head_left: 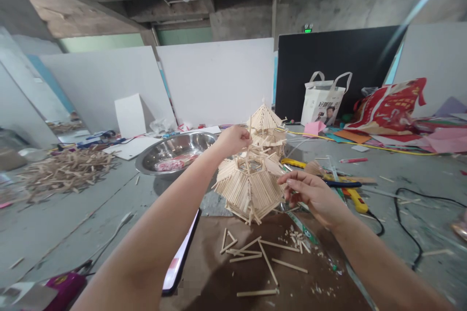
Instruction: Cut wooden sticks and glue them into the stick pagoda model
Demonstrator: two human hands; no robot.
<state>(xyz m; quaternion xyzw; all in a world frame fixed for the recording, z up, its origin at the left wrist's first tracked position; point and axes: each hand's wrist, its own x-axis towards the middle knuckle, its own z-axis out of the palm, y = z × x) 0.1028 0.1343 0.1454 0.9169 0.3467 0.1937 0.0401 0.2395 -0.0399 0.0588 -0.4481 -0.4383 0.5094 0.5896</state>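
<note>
A pagoda-like model of thin wooden sticks (251,184) stands ahead of me, with a ring-like opening in the top of its sloped roof. My left hand (234,139) is above it, closed in a pinch around what looks like a short wooden stick. At the roof's right edge is my right hand (310,195), its fingers bent, thumb and forefinger against the sticks. Behind stands another stick-built piece with a pointed roof (264,119), partly hidden. Several loose sticks (268,262) and small offcuts lie on the brown board (215,296) in front.
A steel basin (146,160) holding pink packets stands left of the model, beyond my forearm. A phone (178,262) lies under that forearm. Farther left is a heap of sticks (69,172). On the right lie a yellow-handled tool (357,200), black cable (397,209) and coloured paper.
</note>
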